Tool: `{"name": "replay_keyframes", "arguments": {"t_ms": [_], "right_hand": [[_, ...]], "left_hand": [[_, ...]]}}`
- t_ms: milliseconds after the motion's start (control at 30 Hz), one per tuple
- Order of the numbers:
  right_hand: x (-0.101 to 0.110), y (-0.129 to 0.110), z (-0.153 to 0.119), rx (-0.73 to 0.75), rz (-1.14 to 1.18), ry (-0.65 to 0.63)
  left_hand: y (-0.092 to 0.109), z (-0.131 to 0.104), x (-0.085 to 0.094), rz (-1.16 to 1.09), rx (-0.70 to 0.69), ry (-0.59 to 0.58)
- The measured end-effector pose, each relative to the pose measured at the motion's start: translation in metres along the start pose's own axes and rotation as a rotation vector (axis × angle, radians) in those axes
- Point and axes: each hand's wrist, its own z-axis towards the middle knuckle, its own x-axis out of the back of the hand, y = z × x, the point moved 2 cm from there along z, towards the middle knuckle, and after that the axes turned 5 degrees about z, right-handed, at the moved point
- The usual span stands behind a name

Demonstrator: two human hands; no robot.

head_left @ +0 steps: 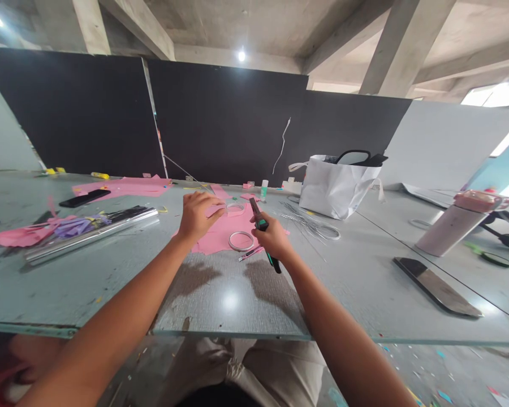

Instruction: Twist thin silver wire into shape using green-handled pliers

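Note:
My right hand (274, 236) is wrapped round a black and green hand tool (261, 223), held above the right part of the pink paper (214, 233). To its left, my left hand (200, 216) hovers over the paper with thumb and fingers apart, holding nothing I can see. A silvery ring (241, 241) lies on the paper between the hands, and a second ring (234, 208) is farther back, close to my left fingertips. Below the front ring lies a slim pink cutter or pen (250, 253). Thin metal wires (307, 221) are spread to the right.
Left are a foil roll (91, 237), purple and pink paper (74, 226) and a black phone (85, 198). Behind stands a glue stick (264, 190). A white bag (337, 189), a pink bottle (452, 226) and another phone (436, 287) are on the right.

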Motion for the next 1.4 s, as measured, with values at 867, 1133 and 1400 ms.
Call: {"name": "replay_keyframes", "arguments": {"t_ms": [867, 1133, 1400], "right_hand": [[-0.007, -0.008, -0.006, 0.004, 0.036, -0.072], [-0.006, -0.013, -0.008, 0.09, -0.08, 0.013], [0.001, -0.021, -0.014, 0.149, -0.521, 0.137]], "left_hand": [[0.003, 0.007, 0.009, -0.248, 0.034, 0.052], [0.004, 0.012, 0.013, -0.136, 0.101, 0.008], [-0.009, 0.012, -0.003, -0.732, 0.722, -0.37]]}}
